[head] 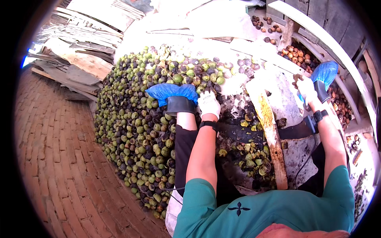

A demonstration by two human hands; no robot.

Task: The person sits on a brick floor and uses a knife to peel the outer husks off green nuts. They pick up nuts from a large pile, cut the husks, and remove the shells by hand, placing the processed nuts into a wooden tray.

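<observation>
My left hand (pixel 209 104), in a white glove with dark-stained fingertips, reaches to the right edge of a large heap of green and blackened walnuts in their husks (pixel 140 119), beside my blue-covered boot (pixel 175 93). Its fingertips are among dark walnuts; whether it grips one is unclear. My right hand (pixel 304 86), gloved too, is raised near the other blue-covered boot (pixel 324 74), its stained fingers bent; what they may hold cannot be made out. Between my legs lies a stained wooden board (pixel 269 136), with yellow-green and black husk pieces (pixel 253 160) on its left.
Brown shelled-out walnuts (pixel 297 56) lie behind a white curved rail (pixel 333 41) at the right. Old planks and sticks (pixel 80 59) are stacked at the upper left, above a brick floor (pixel 59 154). A thin cable (pixel 306 162) runs by my right forearm.
</observation>
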